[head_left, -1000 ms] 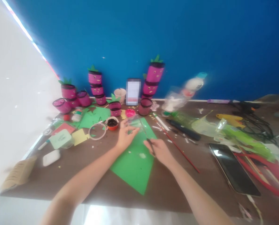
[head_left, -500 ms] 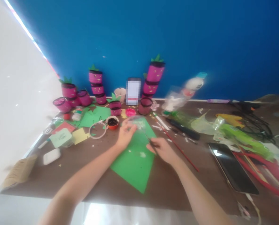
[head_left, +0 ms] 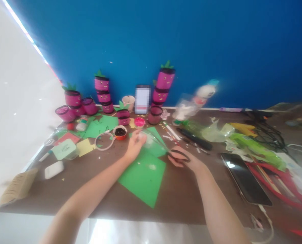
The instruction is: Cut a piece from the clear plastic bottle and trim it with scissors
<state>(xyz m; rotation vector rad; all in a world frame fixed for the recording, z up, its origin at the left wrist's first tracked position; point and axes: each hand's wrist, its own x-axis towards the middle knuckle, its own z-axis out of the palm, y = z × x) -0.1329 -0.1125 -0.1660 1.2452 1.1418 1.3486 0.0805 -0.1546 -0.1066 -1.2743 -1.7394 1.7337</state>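
My right hand (head_left: pixel 188 159) is closed around the dark handles of a pair of scissors (head_left: pixel 179 154). Their long blades reach up and left toward my left hand (head_left: pixel 135 145). Pinched in the fingers of that hand is a small clear plastic packet (head_left: pixel 149 139) with whitish bits; blur hides its contents. Beneath both lie green paper sheets (head_left: pixel 142 178), one overlapping the other, with a pale scrap on the nearer one. Just left of my left hand sits a small orange cup (head_left: pixel 120 135) of dark stuff, beside a white ring (head_left: pixel 104 140).
Magenta cups with faces and green leaves (head_left: pixel 163 79) stand stacked along the blue wall, around an upright phone (head_left: pixel 142 99). At right lie a black phone (head_left: pixel 244 178) with a cable, a black tool (head_left: pixel 194 139) and plastic wrappers (head_left: pixel 255 149). A twine bundle (head_left: pixel 19 184) rests at the left edge.
My right hand has moved right with the scissors, away from the left hand, so the handle loops and blades show more. My left hand still holds the packet in nearly the same place.
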